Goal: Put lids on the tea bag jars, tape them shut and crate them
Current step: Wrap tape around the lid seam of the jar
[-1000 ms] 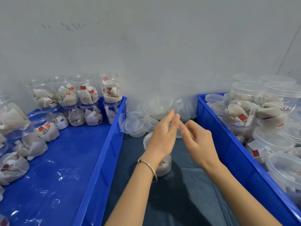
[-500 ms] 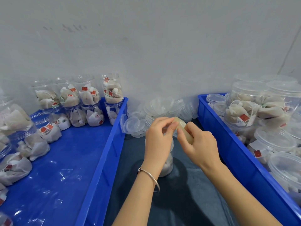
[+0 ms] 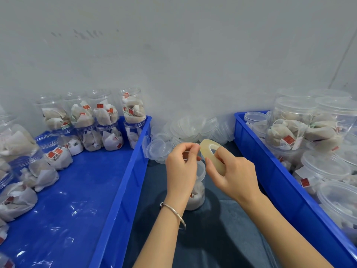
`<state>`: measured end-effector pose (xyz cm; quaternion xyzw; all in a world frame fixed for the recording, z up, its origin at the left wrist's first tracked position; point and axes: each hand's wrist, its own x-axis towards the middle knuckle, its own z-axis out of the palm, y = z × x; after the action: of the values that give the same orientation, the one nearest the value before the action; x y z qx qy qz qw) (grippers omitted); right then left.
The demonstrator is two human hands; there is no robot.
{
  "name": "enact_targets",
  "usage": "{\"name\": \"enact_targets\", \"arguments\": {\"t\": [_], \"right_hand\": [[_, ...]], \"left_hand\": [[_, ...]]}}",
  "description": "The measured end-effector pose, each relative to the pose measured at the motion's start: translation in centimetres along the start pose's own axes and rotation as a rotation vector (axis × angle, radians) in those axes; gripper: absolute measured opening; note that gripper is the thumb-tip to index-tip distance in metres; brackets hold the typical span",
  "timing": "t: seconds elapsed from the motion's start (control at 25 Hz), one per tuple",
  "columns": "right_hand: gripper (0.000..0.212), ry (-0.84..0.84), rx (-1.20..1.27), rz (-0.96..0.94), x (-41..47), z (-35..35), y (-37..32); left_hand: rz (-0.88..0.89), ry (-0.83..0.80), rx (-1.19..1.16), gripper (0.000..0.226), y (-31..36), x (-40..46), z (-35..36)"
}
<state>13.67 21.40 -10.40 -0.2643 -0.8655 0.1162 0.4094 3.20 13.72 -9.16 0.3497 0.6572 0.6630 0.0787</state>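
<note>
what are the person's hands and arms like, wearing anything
Both forearms are bare, with no sleeves or gloves in view. The left hand has a thin silver bangle round its wrist. The right hand and its wrist carry nothing. No rings show on the fingers that are visible.

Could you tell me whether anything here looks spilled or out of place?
Yes: loose white tea bags lie outside any jar on the left blue plastic crate floor. The clear plastic lids sit in a jumbled heap.
</note>
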Motion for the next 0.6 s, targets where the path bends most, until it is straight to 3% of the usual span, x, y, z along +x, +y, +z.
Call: {"name": "enact_targets", "arguments": {"t": [0.32, 0.44, 0.6], "right_hand": [[0.041, -0.055, -0.006, -0.115, -0.2, -0.8, 0.8], [0.038, -0.133, -0.059, -0.143, -0.2, -1.4, 1.6], [0.045, -0.191, -0.124, -0.118, 0.7, -2.8, 3.6]], "left_hand": [[-0.145, -0.187, -0.061, 0.011, 0.3, 1.1, -1.3], [0.048, -0.16, 0.092, 0.012, 1.3, 1.1, -2.0], [0.252, 0.048, 0.12, 0.013, 1.4, 0.5, -4.4]]}}
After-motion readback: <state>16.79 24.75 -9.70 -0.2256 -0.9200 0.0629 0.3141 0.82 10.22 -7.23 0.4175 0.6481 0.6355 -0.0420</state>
